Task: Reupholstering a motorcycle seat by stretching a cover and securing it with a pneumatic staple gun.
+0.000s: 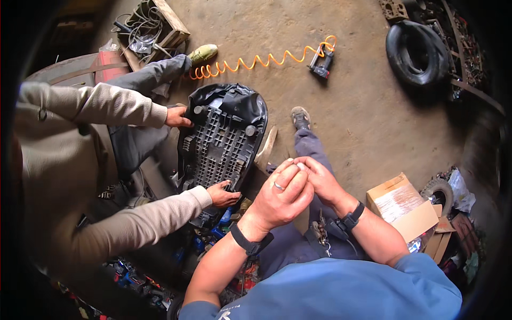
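Observation:
My left hand (284,196) and my right hand (324,184) meet in front of my body, fingers curled and fingertips pressed together. Whatever lies between them, if anything, is hidden by the fingers. Just left of them is a black motorcycle seat (213,152), turned so its ribbed plastic base faces up, with loose black cover material (226,95) bunched at the far end. A co-worker's hands (178,117) grip the seat's left side and near end. My hands do not touch the seat.
An orange coiled air hose (261,62) runs across the floor to a staple gun (321,65). A black inner tube (417,53) lies far right, an open cardboard box (400,205) at my right. A wooden crate (169,24) holds cables. Cluttered parts lie below the seat.

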Action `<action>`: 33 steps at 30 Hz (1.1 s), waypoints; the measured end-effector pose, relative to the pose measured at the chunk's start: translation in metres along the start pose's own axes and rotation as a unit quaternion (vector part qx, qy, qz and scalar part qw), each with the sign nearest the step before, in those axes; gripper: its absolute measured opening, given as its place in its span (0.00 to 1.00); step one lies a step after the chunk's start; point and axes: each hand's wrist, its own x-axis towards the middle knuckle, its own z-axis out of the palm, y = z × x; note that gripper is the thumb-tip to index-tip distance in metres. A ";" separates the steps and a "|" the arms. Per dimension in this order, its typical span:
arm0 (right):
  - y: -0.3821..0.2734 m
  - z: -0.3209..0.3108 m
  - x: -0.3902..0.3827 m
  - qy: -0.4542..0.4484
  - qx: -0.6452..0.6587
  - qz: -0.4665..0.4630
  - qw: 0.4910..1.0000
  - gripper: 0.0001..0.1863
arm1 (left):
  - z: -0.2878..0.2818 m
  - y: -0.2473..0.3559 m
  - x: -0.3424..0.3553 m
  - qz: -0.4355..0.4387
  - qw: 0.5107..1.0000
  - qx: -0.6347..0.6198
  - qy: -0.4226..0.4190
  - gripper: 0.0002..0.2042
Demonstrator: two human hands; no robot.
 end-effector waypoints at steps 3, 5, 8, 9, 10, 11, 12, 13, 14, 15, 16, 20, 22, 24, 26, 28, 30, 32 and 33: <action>0.000 0.008 0.001 -0.037 0.092 0.054 0.994 0.24 | 0.001 -0.015 -0.006 0.000 1.000 0.009 0.006 0.12; -0.002 0.020 -0.005 -0.099 0.120 0.062 0.986 0.24 | -0.001 -0.019 -0.015 0.023 1.000 0.002 -0.005 0.13; 0.003 0.028 -0.012 -0.150 0.145 0.111 0.972 0.22 | -0.006 -0.011 -0.031 0.037 0.999 -0.015 0.028 0.14; 0.005 0.034 -0.016 -0.147 0.140 0.110 0.973 0.22 | -0.010 -0.008 -0.036 0.038 0.998 -0.019 0.039 0.16; 0.006 0.041 -0.023 -0.151 0.159 0.130 0.967 0.22 | -0.013 -0.006 -0.042 0.039 0.998 -0.019 0.043 0.16; 0.008 0.048 -0.030 -0.154 0.179 0.152 0.960 0.21 | -0.015 -0.005 -0.047 0.044 0.998 -0.030 0.041 0.16; 0.012 0.054 -0.033 -0.158 0.199 0.172 0.952 0.21 | -0.017 -0.006 -0.052 0.049 0.997 -0.039 0.037 0.16; 0.015 0.059 -0.035 -0.176 0.139 0.163 0.961 0.20 | -0.019 -0.009 -0.054 0.065 0.997 -0.027 0.029 0.17; 0.017 0.062 -0.034 -0.140 0.131 0.192 0.963 0.17 | -0.020 -0.010 -0.058 0.062 0.997 -0.027 0.030 0.17; 0.022 0.068 -0.030 -0.104 0.152 0.181 0.966 0.14 | -0.019 -0.013 -0.060 0.064 0.998 -0.019 0.013 0.17; 0.026 0.071 -0.024 -0.067 0.173 0.171 0.968 0.12 | -0.016 -0.017 -0.060 0.065 0.998 -0.011 -0.004 0.18; 0.035 0.041 -0.002 -0.087 0.450 0.192 0.868 0.14 | 0.000 -0.036 -0.047 0.055 0.998 -0.027 0.000 0.17; 0.023 0.027 -0.007 -0.092 0.451 0.242 0.854 0.15 | 0.002 -0.039 -0.035 0.034 0.998 -0.042 -0.011 0.15; 0.003 0.009 -0.013 -0.119 0.477 0.309 0.814 0.13 | 0.011 -0.035 -0.021 0.059 0.994 -0.078 -0.038 0.13; -0.016 -0.004 -0.013 -0.111 0.382 0.382 0.834 0.10 | 0.012 -0.024 -0.005 0.056 0.991 -0.101 -0.060 0.11; -0.022 -0.025 -0.010 -0.101 0.352 0.432 0.824 0.06 | 0.015 -0.021 0.012 0.017 0.986 -0.144 -0.077 0.12; -0.018 -0.050 -0.010 -0.158 0.395 0.460 0.779 0.14 | 0.015 -0.026 0.032 0.005 0.984 -0.154 -0.087 0.13; -0.087 -0.030 0.006 -0.176 0.381 0.463 0.781 0.06 | 0.006 -0.032 0.050 -0.011 0.982 -0.156 -0.108 0.14; -0.117 -0.015 0.013 -0.129 0.341 0.420 0.831 0.07 | 0.001 -0.043 0.058 -0.035 0.972 -0.195 -0.127 0.14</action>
